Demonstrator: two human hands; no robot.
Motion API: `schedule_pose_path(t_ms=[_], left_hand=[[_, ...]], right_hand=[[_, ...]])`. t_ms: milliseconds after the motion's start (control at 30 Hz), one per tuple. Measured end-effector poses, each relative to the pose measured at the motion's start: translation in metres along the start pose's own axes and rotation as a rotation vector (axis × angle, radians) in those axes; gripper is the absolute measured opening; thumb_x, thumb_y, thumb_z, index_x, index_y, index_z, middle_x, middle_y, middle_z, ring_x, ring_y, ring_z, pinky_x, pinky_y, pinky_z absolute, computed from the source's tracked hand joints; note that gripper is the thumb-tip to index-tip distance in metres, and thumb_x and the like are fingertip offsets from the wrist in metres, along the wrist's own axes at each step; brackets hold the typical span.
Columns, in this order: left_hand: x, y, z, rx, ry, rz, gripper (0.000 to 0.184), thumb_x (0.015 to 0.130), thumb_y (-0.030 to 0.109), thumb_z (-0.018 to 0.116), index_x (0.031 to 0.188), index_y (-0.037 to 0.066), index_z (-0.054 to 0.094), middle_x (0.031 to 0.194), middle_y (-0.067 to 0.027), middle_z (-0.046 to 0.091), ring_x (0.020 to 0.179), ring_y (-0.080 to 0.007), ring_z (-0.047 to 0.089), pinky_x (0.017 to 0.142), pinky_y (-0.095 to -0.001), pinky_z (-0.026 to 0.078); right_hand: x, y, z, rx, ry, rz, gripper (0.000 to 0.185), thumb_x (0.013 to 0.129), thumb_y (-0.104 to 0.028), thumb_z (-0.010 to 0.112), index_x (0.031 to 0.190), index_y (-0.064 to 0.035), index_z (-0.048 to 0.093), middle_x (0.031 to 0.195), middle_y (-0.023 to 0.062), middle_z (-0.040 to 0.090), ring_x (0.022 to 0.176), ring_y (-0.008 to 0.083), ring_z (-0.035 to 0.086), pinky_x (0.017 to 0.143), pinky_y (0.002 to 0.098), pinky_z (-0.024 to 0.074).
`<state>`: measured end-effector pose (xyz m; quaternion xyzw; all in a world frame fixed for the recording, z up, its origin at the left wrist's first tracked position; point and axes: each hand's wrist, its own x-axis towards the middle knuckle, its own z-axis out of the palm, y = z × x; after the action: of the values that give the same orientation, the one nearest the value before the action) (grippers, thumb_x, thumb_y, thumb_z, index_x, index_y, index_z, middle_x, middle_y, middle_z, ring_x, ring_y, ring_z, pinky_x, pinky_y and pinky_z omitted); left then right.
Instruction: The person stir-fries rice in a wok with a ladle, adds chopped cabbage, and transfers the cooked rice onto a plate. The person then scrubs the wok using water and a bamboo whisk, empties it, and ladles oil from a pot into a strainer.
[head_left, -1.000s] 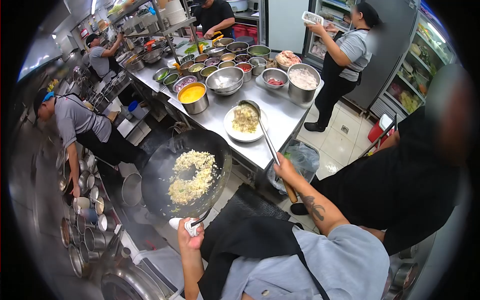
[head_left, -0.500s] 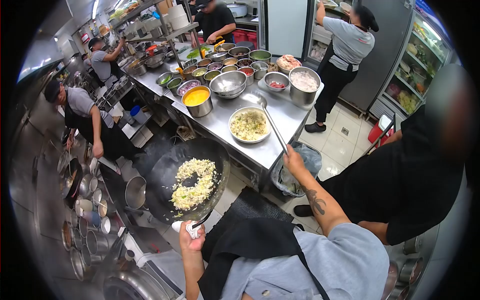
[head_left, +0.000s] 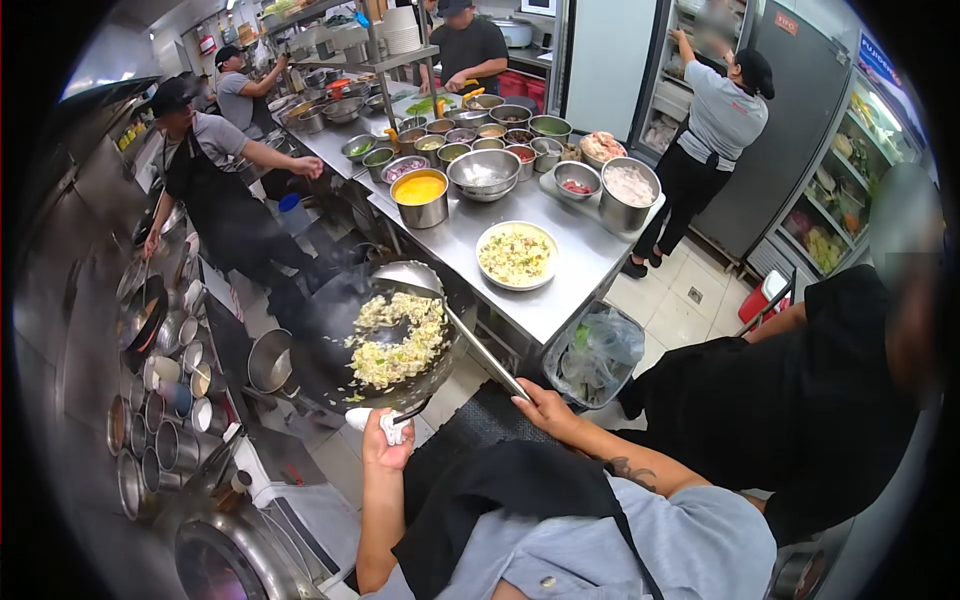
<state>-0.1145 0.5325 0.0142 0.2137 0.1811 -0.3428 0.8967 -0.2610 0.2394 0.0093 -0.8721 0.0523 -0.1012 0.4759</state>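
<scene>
My left hand grips the handle of a dark wok through a white cloth. Fried rice with bits of egg and green lies in the wok. My right hand is closed on the long handle of a metal ladle, whose bowl is over the wok's far side, at the edge of the rice. A round white plate filled with rice sits on the steel table, beyond the wok.
The steel table holds a pot of yellow liquid, a steel bowl and several ingredient pots. A lined bin stands below its near corner. Co-workers stand left, at the far side and at the fridge; another person is close on my right.
My right hand has brought the ladle from the plate back to the wok. The co-worker on the left has straightened up and stretched out an arm.
</scene>
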Motion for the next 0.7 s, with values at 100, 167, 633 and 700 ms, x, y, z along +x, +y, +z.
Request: schedule_pose_path(t_ms=[100,167,633,700], left_hand=[[0.007,0.003,-0.012,-0.023,0.035,-0.015,0.003,0.078,0.012,0.057,0.080,0.010,0.058,0.070,-0.0027,0.060,0.059,-0.0169,0.056,0.045,-0.0271,0.044],[-0.008,0.003,0.003,-0.048,0.045,-0.005,0.003,0.078,0.013,0.057,0.080,0.010,0.058,0.070,-0.0022,0.060,0.058,-0.0164,0.056,0.045,-0.0268,0.043],[-0.019,-0.003,-0.057,-0.115,0.015,0.036,0.007,0.080,0.016,0.058,0.077,0.012,0.054,0.068,-0.0027,0.058,0.053,-0.0166,0.055,0.040,-0.0267,0.043],[-0.089,-0.024,-0.066,-0.086,0.064,-0.050,0.010,0.081,0.019,0.058,0.075,0.012,0.054,0.066,-0.0032,0.056,0.049,-0.0166,0.053,0.038,-0.0259,0.042]], right_hand=[[0.015,-0.041,-0.032,0.003,0.060,-0.119,0.037,0.094,-0.017,0.057,0.125,-0.0005,0.048,0.073,0.0161,0.057,0.062,0.0218,0.057,0.060,0.0317,0.0462],[0.021,-0.054,-0.030,0.068,0.148,-0.197,0.036,0.094,-0.015,0.056,0.126,-0.0008,0.047,0.073,0.0156,0.056,0.062,0.0206,0.055,0.061,0.0307,0.0457],[0.039,-0.082,-0.023,-0.139,-0.130,-0.092,0.039,0.091,-0.019,0.060,0.124,-0.0001,0.050,0.075,0.0188,0.060,0.068,0.0231,0.064,0.063,0.0342,0.0491],[0.042,-0.096,-0.052,-0.106,-0.073,-0.154,0.042,0.090,-0.016,0.061,0.127,-0.0007,0.048,0.081,0.0167,0.062,0.071,0.0202,0.063,0.066,0.0302,0.0492]])
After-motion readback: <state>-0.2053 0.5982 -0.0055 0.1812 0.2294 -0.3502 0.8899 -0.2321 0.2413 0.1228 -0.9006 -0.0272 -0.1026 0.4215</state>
